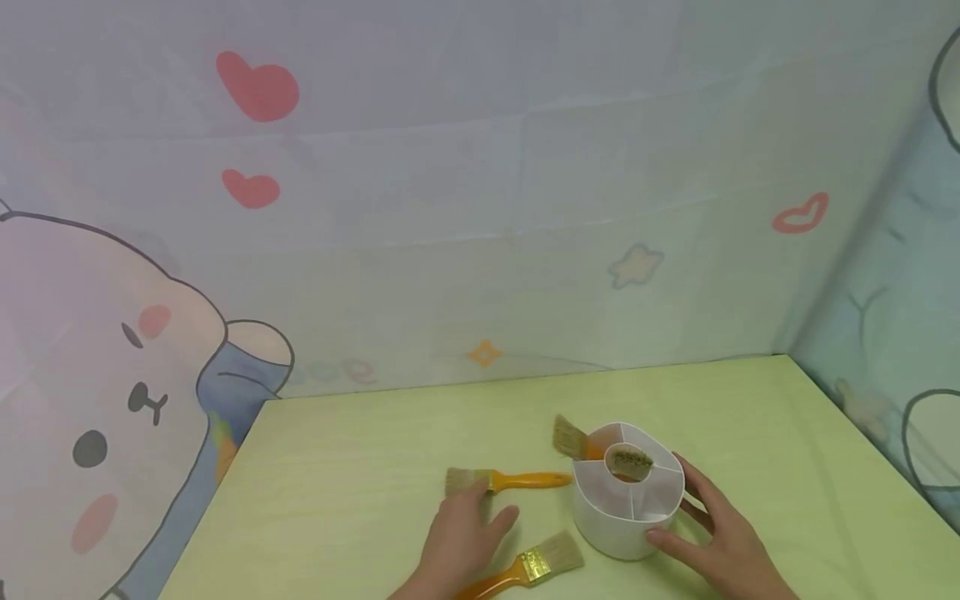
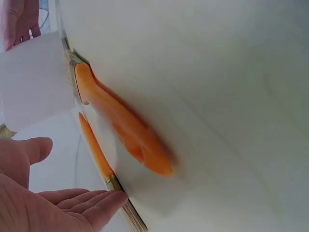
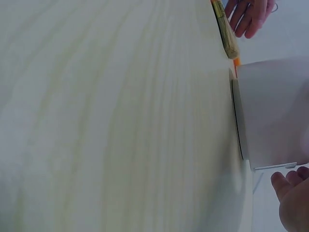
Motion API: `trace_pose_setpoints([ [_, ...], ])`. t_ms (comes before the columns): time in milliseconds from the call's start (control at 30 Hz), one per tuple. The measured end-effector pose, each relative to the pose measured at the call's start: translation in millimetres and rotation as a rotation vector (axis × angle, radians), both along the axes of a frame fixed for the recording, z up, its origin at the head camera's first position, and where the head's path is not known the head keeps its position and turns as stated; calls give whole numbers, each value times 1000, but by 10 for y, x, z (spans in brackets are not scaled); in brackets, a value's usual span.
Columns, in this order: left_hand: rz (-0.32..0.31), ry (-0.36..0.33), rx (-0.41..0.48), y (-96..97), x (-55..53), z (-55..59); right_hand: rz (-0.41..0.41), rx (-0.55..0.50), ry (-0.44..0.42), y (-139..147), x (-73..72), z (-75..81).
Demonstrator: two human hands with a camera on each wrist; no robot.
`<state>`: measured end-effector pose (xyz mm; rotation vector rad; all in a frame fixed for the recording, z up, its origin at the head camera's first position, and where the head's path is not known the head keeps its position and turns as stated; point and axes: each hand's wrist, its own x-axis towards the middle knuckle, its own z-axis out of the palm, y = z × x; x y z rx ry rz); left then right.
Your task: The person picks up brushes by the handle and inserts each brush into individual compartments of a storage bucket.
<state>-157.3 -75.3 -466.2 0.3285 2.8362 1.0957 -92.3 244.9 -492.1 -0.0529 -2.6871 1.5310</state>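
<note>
A white round brush holder [image 1: 615,533] with divided compartments stands upright on the table. One paintbrush [image 1: 573,440] leans out of its far-left compartment; another brush's bristles [image 1: 630,463] show in the centre tube. My right hand [image 1: 723,533] grips the holder's right side, thumb in front and fingers behind. My left hand [image 1: 465,533] has its fingers extended, fingertips at the bristle end of a paintbrush with an orange handle [image 1: 532,481] lying flat. Nearer me lies another paintbrush [image 1: 536,567], its handle partly hidden by the left hand in the head view. Its orange handle [image 2: 125,121] fills the left wrist view's middle.
The pale yellow-green table [image 1: 337,483] ends at a printed cloth backdrop [image 1: 450,208] behind. Another cloth side [image 1: 885,317] rises at the right. Bare tabletop [image 3: 120,121] spreads across the right wrist view.
</note>
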Motion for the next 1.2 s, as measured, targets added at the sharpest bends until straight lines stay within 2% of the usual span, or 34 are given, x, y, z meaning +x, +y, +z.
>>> trace_pose_setpoints([
  [200, -2, 106, -97, 57, -80, -6, -10, -25, -61, -16, -18, 15],
  [333, -25, 162, -173, 93, -136, -59, -9, -20, -33, -12, -15, -5],
  [567, -103, 262, -300, 89, -251, -152, -11, -32, -8, 8, -20, -43],
  [833, -96, 284, -359, -98, -424, -220, -17, 16, 6, 19, -33, -58],
  [1200, -182, 270, -403, -364, -593, -178, -11, 8, 18, 29, -29, -65],
])
